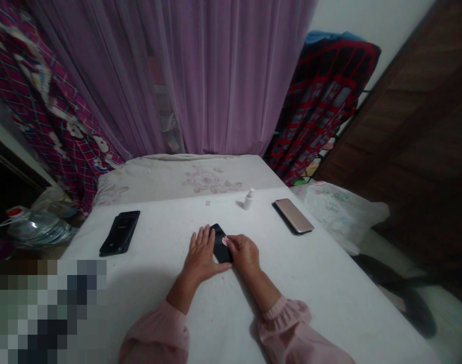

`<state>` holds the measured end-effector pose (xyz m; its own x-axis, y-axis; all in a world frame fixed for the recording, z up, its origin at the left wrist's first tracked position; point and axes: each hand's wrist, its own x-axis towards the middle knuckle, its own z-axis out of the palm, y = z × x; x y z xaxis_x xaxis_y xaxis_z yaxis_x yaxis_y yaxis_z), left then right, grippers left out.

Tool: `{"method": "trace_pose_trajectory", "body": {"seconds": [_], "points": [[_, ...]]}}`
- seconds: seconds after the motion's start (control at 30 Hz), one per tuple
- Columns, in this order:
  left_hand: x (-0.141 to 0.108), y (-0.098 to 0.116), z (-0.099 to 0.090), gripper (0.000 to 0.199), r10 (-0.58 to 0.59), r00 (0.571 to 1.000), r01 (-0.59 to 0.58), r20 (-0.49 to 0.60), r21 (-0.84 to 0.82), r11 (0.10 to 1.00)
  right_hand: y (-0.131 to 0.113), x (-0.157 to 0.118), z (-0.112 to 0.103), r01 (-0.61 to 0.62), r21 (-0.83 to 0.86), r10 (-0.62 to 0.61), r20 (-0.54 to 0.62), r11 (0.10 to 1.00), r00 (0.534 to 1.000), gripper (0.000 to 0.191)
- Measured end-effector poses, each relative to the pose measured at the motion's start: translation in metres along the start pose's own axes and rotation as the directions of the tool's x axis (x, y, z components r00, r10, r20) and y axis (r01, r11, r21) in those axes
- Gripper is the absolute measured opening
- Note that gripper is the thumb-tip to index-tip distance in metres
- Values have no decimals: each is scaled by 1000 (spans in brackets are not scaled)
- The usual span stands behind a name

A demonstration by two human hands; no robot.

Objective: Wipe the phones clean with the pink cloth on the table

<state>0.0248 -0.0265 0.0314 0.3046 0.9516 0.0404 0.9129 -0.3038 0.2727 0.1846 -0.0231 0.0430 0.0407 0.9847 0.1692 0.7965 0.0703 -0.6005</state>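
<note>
A black smartphone (220,243) lies flat on the white-covered table, partly hidden by both hands. My left hand (202,255) holds it from the left, fingers at its upper left edge and thumb along its lower end. Between the thumb and fingers of my right hand (246,254) is a small pink piece (225,240), perhaps cloth or paper, touching the phone's surface near its right edge. Beyond the hands stands a small white bottle (248,200) with a pale cap. A tiny grey square (208,203) lies left of the bottle.
Dark phones (120,233) lie stacked at the table's left. A gold-coloured phone (294,216) rests on a dark one at the right. Purple curtains (223,76) hang behind the table. On the left is a large water bottle (37,225); a white plastic bag (340,210) is at the right.
</note>
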Motion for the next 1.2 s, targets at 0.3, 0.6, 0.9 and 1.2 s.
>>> {"method": "trace_pose_trajectory", "body": {"seconds": [0.3,0.6,0.9,1.2], "points": [[0,0,-1,111,-9,1000,9,22,4,1000,20,-29,-10,34,39,-33,-19,999,999,19],[0,-1,1,111,2,1000,-3,10,24,1000,15,-25,-12,-6,59,6,0,998,1000,18],[0,-1,2,110,7,1000,-7,5,22,1000,-1,5,2,-29,-19,30,32,999,999,19],[0,-1,4,110,17,999,-17,-29,22,1000,-16,37,13,-9,-82,17,94,997,995,23]]}}
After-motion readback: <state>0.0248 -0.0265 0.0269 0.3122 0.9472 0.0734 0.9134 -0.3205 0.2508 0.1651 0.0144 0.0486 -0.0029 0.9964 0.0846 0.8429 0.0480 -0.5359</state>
